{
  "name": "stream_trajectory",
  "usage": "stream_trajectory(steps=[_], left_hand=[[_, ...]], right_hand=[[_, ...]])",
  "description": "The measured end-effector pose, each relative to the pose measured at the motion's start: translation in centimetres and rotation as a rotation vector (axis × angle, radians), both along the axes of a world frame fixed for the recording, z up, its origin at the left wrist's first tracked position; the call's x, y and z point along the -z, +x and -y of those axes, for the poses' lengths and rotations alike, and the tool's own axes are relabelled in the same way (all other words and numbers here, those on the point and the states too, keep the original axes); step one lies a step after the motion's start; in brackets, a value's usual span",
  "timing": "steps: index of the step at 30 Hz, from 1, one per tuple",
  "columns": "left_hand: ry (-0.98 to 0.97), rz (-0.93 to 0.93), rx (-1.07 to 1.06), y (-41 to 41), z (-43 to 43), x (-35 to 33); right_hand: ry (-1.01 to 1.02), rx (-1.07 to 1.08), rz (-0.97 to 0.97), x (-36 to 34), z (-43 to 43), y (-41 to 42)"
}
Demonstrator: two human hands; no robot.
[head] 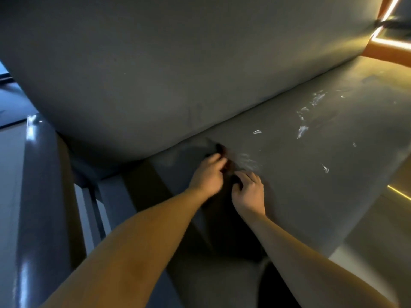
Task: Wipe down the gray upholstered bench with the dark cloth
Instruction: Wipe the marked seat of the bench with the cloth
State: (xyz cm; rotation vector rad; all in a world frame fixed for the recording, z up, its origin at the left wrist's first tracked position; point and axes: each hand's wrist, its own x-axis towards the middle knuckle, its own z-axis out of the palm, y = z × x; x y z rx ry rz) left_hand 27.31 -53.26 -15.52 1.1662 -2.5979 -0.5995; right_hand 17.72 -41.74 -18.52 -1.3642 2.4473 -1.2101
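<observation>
Head view looks down on a dark cloth (219, 149) lying bunched on the seat of the gray bench (300, 185), close to the crease where the seat meets the backrest (178, 63). Only small parts of the cloth show: a dark patch past the knuckles of one hand, and more of it in the narrow gap between the two hands.

The left hand (208, 175) rests on the cloth with its fingers (216, 160) curled down and gathered on the fabric; it is blurred, so the exact grip is hard to read. The right hand (248, 192) sits just beside it, nearer the front of the seat. Its fingers (241, 178) are bent, with the tips pinching a dark edge of the cloth against the seat. Both bare forearms reach in from the bottom of the picture.

To the right of the hands, white streaks (302, 130) and small smears are scattered across the seat, and fainter smudges lie just beyond the right hand's fingertips. The backrest rises broad and plain above the crease. At the far right end of the bench an orange frame (382, 46) with a bright strip of light meets the seat. On the left, beside the bench end, runs a glossy dark surface (37, 196) that catches pale reflections.
</observation>
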Motion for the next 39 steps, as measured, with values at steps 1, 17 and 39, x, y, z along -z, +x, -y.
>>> stream_trajectory(steps=[1,17,39], left_hand=[[-0.017,0.016,0.085,-0.9,-1.5,0.1],[-0.148,0.234,-0.259,8.4,9.0,-0.6],[-0.121,0.000,-0.220,3.4,6.4,-0.1]], right_hand=[[-0.031,0.031,0.024,0.0,0.0,0.0],[0.024,-0.031,-0.034,0.4,-0.3,0.0],[0.019,-0.008,-0.074,0.4,-0.1,0.1]])
